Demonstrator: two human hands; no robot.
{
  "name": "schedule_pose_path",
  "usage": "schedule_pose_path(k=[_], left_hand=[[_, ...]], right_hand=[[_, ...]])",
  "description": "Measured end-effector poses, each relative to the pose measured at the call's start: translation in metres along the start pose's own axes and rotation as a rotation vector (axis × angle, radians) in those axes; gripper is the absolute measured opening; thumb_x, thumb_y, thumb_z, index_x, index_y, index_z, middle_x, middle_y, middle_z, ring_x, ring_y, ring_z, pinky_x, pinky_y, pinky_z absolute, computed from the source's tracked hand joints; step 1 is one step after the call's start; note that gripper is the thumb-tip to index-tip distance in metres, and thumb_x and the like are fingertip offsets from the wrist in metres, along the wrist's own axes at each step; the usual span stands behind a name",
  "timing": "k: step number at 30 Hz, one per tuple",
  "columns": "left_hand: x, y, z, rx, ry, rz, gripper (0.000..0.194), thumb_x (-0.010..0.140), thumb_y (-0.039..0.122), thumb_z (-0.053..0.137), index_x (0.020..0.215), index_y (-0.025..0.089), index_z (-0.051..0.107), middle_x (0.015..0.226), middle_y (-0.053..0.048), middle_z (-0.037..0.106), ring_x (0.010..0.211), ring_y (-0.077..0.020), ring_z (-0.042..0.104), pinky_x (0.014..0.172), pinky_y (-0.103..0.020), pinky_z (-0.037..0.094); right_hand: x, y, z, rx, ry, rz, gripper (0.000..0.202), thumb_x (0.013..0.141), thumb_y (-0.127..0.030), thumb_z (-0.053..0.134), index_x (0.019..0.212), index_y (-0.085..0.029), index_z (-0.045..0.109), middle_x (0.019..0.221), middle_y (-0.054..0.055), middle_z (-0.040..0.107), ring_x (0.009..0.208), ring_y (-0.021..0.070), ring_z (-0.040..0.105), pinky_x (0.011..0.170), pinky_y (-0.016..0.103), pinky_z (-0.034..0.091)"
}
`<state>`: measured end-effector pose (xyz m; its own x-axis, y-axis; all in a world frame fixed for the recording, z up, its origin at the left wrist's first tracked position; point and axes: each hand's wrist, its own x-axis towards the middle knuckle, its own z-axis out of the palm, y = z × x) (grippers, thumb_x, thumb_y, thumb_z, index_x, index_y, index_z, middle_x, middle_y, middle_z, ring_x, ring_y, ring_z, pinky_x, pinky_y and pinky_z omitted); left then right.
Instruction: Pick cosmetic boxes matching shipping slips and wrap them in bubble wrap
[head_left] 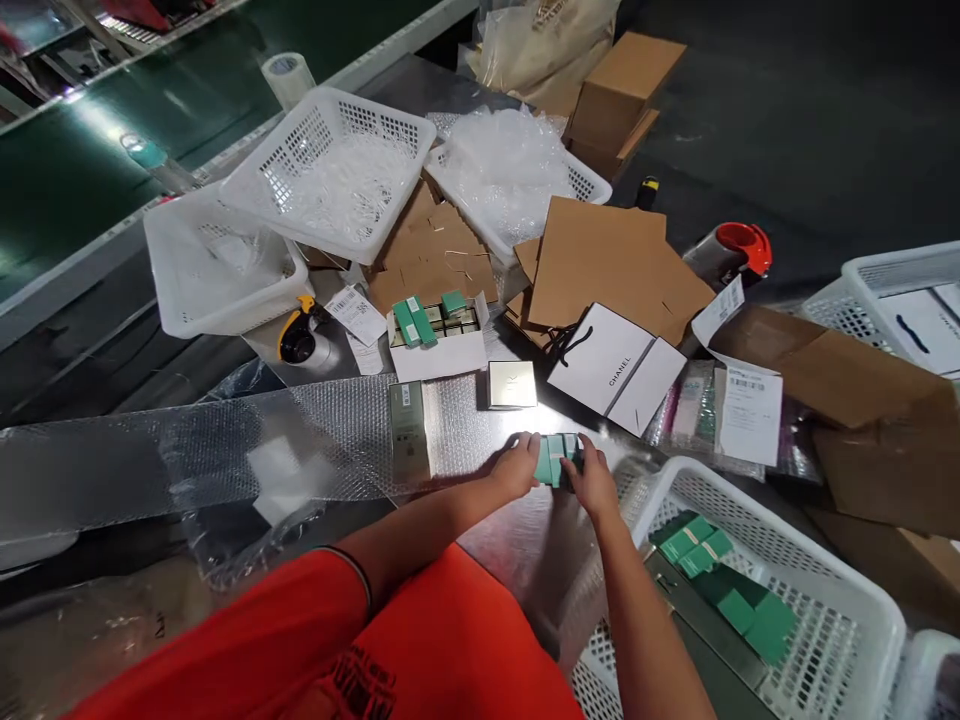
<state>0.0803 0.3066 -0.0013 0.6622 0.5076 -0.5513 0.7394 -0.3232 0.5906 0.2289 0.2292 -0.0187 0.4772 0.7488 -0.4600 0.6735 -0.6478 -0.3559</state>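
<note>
Between both hands, just above the table, is a bundle of small green boxes. My left hand grips its left side, and my right hand closes on its right side. Beyond them lies a pale gold box. A white open carton holds several small boxes, with green boxes resting on top. To the left, a tall grey-green box lies on a strip of bubble wrap. A white CHANEL paper bag lies flat ahead and to the right.
A white basket at right holds green boxes and a long dark box. Flattened cardboard and baskets of shredded filler and bubble wrap stand at the back. Tape dispensers sit on both sides. Wrapped parcels lie right.
</note>
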Motion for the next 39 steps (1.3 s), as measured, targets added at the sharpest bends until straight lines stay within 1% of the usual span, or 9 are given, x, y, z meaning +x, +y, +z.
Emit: schedule_pose_path(k=[5,11,14,18,23,27,30,32,39], left_hand=[[-0.001,0.0,-0.002,0.002,-0.003,0.001,0.09,0.072,0.015,0.073,0.147,0.016,0.024,0.148,-0.018,0.035,0.129,-0.0304,0.045,0.102,-0.038,0.045],[-0.001,0.0,-0.001,0.001,0.004,0.0,0.064,0.085,0.026,0.064,0.142,0.021,0.035,0.149,-0.015,0.035,0.122,-0.0303,0.05,0.098,-0.051,0.047],[-0.001,0.0,-0.001,-0.002,0.006,-0.005,0.062,0.086,0.029,0.063,0.142,0.021,0.037,0.149,-0.015,0.035,0.123,-0.0305,0.05,0.098,-0.052,0.047],[-0.001,0.001,-0.002,-0.007,0.007,-0.009,0.062,0.086,0.031,0.062,0.142,0.021,0.037,0.149,-0.015,0.036,0.123,-0.0307,0.049,0.097,-0.052,0.047],[-0.002,0.001,-0.002,-0.009,0.013,-0.003,0.058,0.087,0.031,0.061,0.14,0.022,0.039,0.148,-0.013,0.038,0.123,-0.0304,0.05,0.097,-0.052,0.047],[-0.002,0.0,-0.002,-0.006,0.003,-0.003,0.069,0.083,0.025,0.066,0.144,0.019,0.033,0.149,-0.016,0.036,0.122,-0.0304,0.051,0.098,-0.049,0.047],[-0.001,0.0,-0.001,-0.004,-0.003,-0.006,0.086,0.074,0.016,0.073,0.147,0.016,0.027,0.149,-0.018,0.034,0.123,-0.0309,0.05,0.1,-0.041,0.046],[0.0,0.0,-0.001,-0.002,-0.004,-0.005,0.09,0.07,0.014,0.075,0.147,0.017,0.027,0.148,-0.018,0.035,0.126,-0.0312,0.049,0.101,-0.038,0.046],[0.0,-0.001,-0.001,-0.004,0.009,0.002,0.057,0.087,0.029,0.062,0.139,0.022,0.041,0.146,-0.013,0.039,0.121,-0.0298,0.051,0.096,-0.052,0.048]], right_hand=[[0.006,0.01,0.005,0.068,0.071,0.1,0.05,0.088,-0.025,0.037,0.133,-0.004,0.045,0.12,0.019,0.06,0.109,0.0267,0.058,0.092,0.036,0.044],[0.009,0.011,0.008,0.09,0.139,0.144,0.046,0.087,-0.022,0.036,0.125,-0.009,0.057,0.118,0.018,0.063,0.11,0.0279,0.058,0.092,0.037,0.044],[0.008,0.004,0.012,0.08,0.14,0.148,0.045,0.086,-0.021,0.038,0.123,-0.01,0.06,0.114,0.018,0.064,0.105,0.0272,0.06,0.09,0.036,0.045],[0.004,-0.006,0.014,0.048,0.126,0.141,0.042,0.087,-0.023,0.04,0.123,-0.012,0.06,0.11,0.015,0.065,0.1,0.0251,0.06,0.087,0.034,0.045],[-0.004,-0.013,0.007,-0.037,0.106,0.145,0.045,0.091,-0.027,0.041,0.132,-0.012,0.051,0.118,0.016,0.06,0.104,0.0254,0.059,0.085,0.033,0.044],[-0.006,-0.017,-0.005,-0.107,0.044,0.109,0.047,0.093,-0.03,0.043,0.139,-0.017,0.043,0.125,0.014,0.058,0.103,0.0247,0.06,0.076,0.031,0.045],[-0.003,-0.018,-0.013,-0.156,-0.019,0.083,0.042,0.093,-0.03,0.047,0.134,-0.019,0.048,0.121,0.012,0.062,0.101,0.0235,0.062,0.074,0.029,0.045],[0.0,-0.019,-0.017,-0.19,-0.047,0.077,0.04,0.091,-0.03,0.05,0.129,-0.017,0.052,0.116,0.012,0.064,0.099,0.0242,0.063,0.074,0.03,0.045],[0.006,-0.018,-0.026,-0.261,-0.065,0.054,0.042,0.086,-0.031,0.055,0.125,-0.016,0.055,0.108,0.013,0.068,0.097,0.0253,0.065,0.073,0.03,0.045]])
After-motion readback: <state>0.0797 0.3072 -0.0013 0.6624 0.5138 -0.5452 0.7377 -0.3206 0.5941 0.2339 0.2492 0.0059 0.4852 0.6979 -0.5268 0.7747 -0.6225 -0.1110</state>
